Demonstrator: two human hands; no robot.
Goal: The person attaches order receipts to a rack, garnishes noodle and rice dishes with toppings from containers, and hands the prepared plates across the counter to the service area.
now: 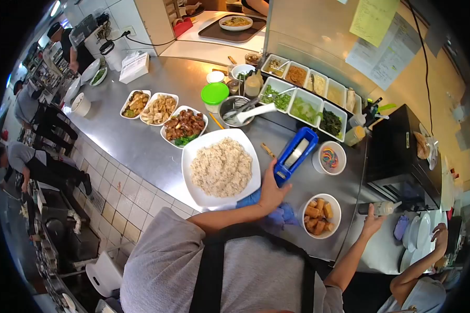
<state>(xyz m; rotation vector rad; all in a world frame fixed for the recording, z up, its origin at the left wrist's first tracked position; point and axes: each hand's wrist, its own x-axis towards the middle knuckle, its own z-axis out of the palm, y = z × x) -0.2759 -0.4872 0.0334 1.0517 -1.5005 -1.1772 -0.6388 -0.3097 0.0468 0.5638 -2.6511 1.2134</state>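
Note:
My left hand [272, 192] grips the near end of a blue tape dispenser [284, 169], thumb along its side. A blue cloth [283, 215] lies below that hand. Out to the right, my right hand [372, 223] is closed around a squeeze bottle [384, 208] with a dark end, lying sideways with its pale nozzle to the right. Between my hands stands a white bowl of brown fried pieces [318, 215], with a bowl of coloured rubber bands [330, 158] beyond it. Left of my left hand is a square white plate [189, 172] heaped with rice [222, 167].
Three dishes of cooked food [185, 124] stand at left, near a green-lidded tub [214, 95] and metal pot [236, 110]. Topping trays [304, 107] line the back; a black oven-like box [402, 151] stands right. A co-worker's hand [440, 237] is near stacked plates [416, 232].

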